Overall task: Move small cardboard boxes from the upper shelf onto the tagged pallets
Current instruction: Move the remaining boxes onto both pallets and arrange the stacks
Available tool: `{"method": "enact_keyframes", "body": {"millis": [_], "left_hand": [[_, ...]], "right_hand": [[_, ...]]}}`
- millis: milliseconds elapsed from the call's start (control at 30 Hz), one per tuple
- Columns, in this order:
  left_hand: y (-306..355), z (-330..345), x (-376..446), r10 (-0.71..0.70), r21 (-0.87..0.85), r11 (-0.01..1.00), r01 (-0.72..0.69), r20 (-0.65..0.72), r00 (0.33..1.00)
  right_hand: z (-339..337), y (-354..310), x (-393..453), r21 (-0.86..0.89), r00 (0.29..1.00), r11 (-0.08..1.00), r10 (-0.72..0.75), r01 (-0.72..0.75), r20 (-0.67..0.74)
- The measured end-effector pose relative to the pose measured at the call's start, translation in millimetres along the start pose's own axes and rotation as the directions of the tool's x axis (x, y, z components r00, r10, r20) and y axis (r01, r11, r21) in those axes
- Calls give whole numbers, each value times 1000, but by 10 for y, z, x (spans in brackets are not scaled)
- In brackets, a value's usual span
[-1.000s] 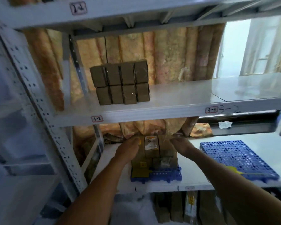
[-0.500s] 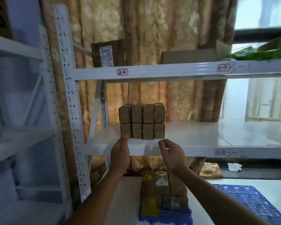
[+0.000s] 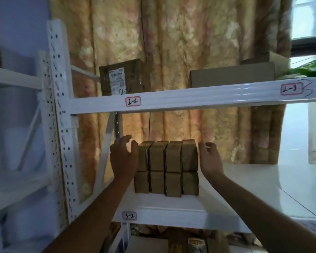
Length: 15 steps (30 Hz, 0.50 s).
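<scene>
cardboard boxes [image 3: 167, 168] between left hand [image 3: 123, 158], right hand [image 3: 211, 159]

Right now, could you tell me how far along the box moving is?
Done: some boxes already sit below. In hand: left hand and right hand flank the top row of small brown cardboard boxes, not gripping. Left: all eight on the white metal shelf.
</scene>
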<state>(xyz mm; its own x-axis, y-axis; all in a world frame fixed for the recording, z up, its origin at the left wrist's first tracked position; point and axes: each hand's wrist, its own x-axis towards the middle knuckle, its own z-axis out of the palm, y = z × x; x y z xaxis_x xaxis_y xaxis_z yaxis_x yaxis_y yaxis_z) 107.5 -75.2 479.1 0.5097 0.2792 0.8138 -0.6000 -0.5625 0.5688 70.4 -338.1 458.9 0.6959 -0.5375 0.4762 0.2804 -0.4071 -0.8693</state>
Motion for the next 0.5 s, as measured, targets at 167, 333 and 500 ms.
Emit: {"method": "enact_keyframes", "body": {"millis": [167,333,500], "left_hand": [[421,429,-152,481,254,835,-489,97,871],[480,558,-679,401,194,875,-443,221,889],[553,556,-768,312,138,926,-351,244,918]], "right_hand": [[158,167,94,124,999,991,-49,51,-17],[218,195,32,194,1000,981,-28,28,-5],[179,144,32,202,1000,979,-18,19,-5]]}}
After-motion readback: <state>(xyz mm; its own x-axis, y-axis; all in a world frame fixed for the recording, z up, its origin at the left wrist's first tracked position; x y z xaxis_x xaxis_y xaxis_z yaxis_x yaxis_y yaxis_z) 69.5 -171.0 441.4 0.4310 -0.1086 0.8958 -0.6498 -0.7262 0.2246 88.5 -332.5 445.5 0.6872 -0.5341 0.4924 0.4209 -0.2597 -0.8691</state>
